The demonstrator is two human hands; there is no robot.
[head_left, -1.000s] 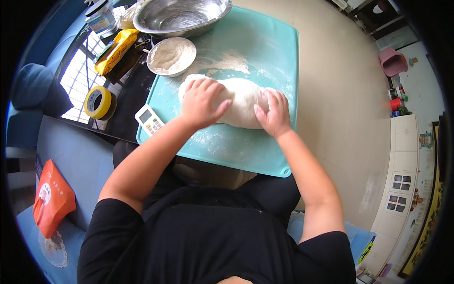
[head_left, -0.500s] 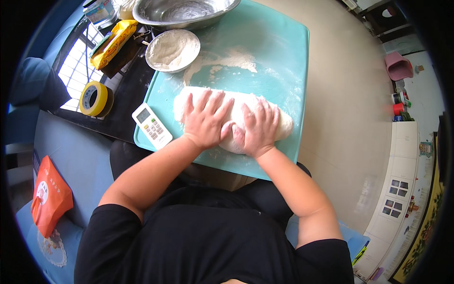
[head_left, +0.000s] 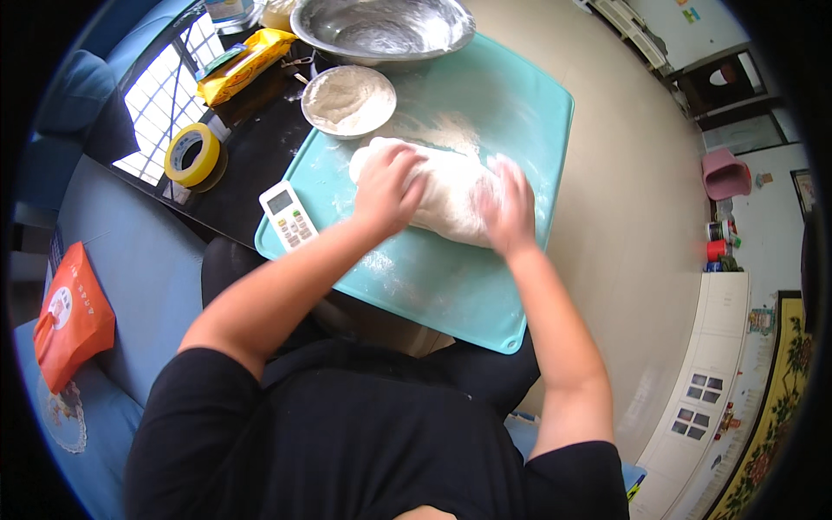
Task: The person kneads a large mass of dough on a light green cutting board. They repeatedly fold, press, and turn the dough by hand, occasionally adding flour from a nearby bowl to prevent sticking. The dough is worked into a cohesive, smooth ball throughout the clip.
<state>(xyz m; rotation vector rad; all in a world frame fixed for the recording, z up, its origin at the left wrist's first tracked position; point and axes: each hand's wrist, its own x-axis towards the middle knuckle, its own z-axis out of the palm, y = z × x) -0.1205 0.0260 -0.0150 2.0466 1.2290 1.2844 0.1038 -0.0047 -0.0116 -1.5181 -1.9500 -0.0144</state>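
A thick, floury roll of white dough (head_left: 452,201) lies on a turquoise board (head_left: 451,290) dusted with flour. My left hand (head_left: 386,189) is closed over the dough's left end, fingers curled across its top. At the right end, my right hand (head_left: 510,206) wraps round the dough; motion blurs its fingers. Some fingertips of both hands are lost against the white dough. Just beyond the left hand stands a metal bowl of flour (head_left: 348,100).
Behind the flour bowl is a large metal basin (head_left: 386,30). On the black glass table (head_left: 251,130) lie yellow tape (head_left: 192,156) and a yellow packet (head_left: 247,65). A white remote control (head_left: 288,215) rests at the board's left edge. An orange bag (head_left: 76,316) sits on the blue sofa (head_left: 147,251).
My hands have moved apart, from pressing flat on the dough's middle to its two ends. The dough sits farther from me, and its near bulge no longer shows. The whole view has shifted.
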